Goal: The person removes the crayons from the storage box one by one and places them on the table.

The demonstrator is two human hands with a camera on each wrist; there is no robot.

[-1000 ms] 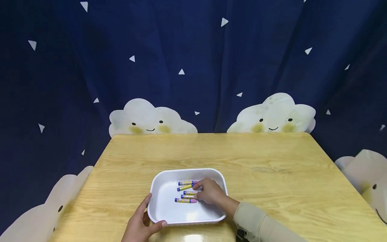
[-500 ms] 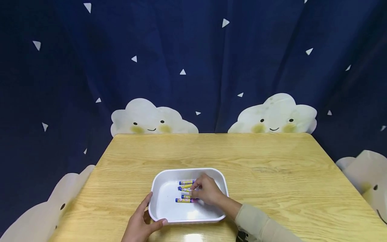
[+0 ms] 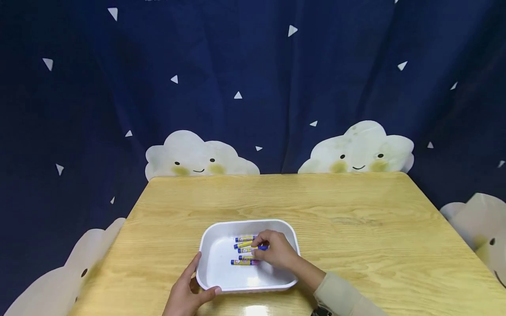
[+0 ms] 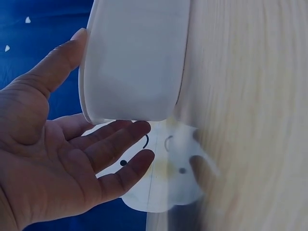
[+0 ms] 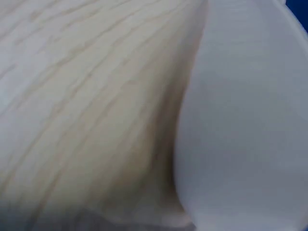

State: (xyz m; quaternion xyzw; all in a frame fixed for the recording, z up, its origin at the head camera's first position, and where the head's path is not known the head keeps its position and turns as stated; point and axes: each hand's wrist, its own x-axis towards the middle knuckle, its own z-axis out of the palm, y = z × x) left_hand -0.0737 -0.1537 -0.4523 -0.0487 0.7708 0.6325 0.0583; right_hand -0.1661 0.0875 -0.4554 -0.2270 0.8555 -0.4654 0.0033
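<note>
In the head view a white tray [image 3: 217,272] holds several short crayons with yellow wrappers and blue ends, lying in a loose stack of rows. My right hand [image 3: 280,251] reaches over the tray's right side and pinches a blue crayon [image 3: 246,250] between thumb and index finger. Beside it lie a slanted crayon [image 3: 243,245] behind and a pink-tipped crayon [image 3: 242,262] at the front. My left hand [image 3: 186,287] touches the tray's front left corner; in the left wrist view its thumb lies along the rim and its other fingers extend loosely past the tray's end.
The tray stands on a light wooden table [image 3: 356,245]. Behind it hangs a dark blue curtain [image 3: 221,66] with white triangles and smiling clouds. The right wrist view shows only the table and the tray's outer wall [image 5: 240,120].
My right hand's fingers have shifted among the crayons; the blue tip of the pinched crayon now shows between them. That crayon tilted toward its neighbour, then settled forward. My left hand stays at the tray.
</note>
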